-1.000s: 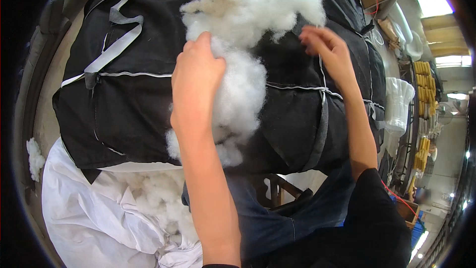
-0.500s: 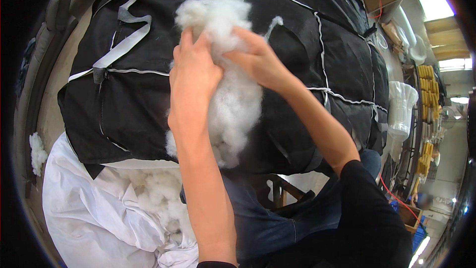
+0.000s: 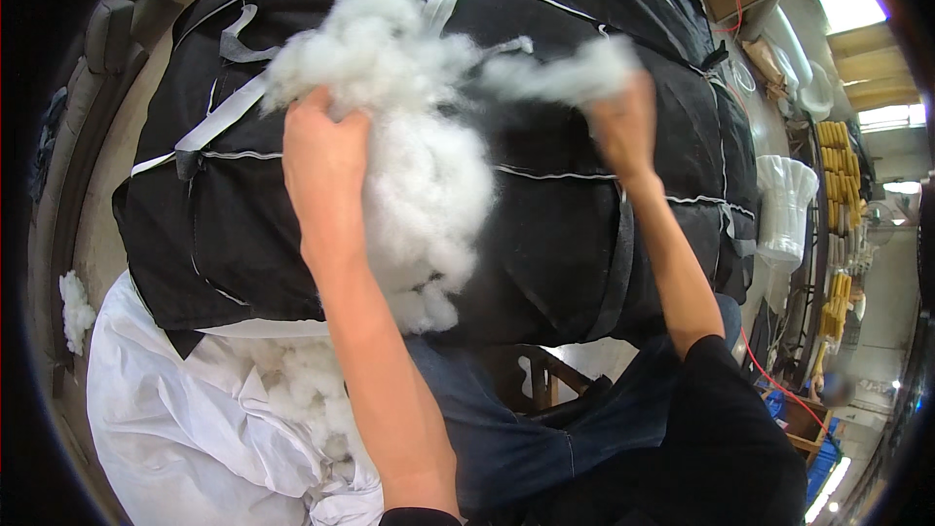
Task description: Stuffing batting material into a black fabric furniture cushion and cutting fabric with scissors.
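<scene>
Pinching a blurred tuft of white stuffing [image 3: 560,76] in its grip, the right hand [image 3: 623,127] risked shedding wisps: the fibres looked loose, and an uneven tug could have left ragged clumps. The main pile [image 3: 424,185] lay on black fabric [image 3: 555,253], reaching close to its near edge; a careless nudge might have dropped some onto the jeans [image 3: 516,438] below. The right forearm slanted up and inward, its hand well right of the pile. The left forearm rose steeply, the left hand [image 3: 326,151] back uppermost at the pile's left side; fluff hid its fingertips, so that grip's closure could not be told.
</scene>
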Available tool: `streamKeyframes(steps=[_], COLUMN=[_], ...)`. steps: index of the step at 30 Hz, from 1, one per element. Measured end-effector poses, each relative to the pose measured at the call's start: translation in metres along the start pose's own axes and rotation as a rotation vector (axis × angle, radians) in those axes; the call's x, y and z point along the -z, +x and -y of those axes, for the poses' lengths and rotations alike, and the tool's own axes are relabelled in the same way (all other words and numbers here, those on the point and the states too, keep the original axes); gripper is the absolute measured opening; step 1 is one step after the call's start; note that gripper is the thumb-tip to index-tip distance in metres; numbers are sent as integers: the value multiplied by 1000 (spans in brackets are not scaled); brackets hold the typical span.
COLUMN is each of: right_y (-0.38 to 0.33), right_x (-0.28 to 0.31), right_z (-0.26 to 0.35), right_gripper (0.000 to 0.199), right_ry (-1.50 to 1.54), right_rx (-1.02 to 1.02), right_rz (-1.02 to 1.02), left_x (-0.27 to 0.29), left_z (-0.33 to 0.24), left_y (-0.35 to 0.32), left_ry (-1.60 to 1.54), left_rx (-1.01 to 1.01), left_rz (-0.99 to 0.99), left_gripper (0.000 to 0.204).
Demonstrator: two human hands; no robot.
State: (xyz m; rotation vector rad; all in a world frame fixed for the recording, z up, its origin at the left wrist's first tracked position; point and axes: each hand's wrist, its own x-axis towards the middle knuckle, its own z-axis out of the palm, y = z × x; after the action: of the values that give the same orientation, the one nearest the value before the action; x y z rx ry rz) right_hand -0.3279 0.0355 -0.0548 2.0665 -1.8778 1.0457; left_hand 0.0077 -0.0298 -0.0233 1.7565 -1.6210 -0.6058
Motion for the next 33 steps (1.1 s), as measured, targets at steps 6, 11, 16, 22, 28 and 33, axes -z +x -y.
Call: streamKeyframes(steps=[6,11,16,22,28,33], right_y=[9,47,75,72,23,52], right_x=[-54,-105,-175,-196,-19,20], right_z=[-5,-1,-23,-82,30,100], right_gripper=[38,42,25,30,28,32], right_ry=[131,21,-49,-557,646,1006], right_rx=[346,350,527,601,-261,-399], right_rz=[569,695,729,392,515,215], left_x=[-2,3,13,-8,1,-9], left_z=[12,9,14,-11,-19,-41], left_y=[3,0,-2,-2,-9,-27], left_ry=[-158,-158,-87,-353,-727,-731], left_rx=[-27,-28,-29,-98,89,113], left_rz=[52,105,150,209,212,387], left_gripper=[51,49,47,40,33,34])
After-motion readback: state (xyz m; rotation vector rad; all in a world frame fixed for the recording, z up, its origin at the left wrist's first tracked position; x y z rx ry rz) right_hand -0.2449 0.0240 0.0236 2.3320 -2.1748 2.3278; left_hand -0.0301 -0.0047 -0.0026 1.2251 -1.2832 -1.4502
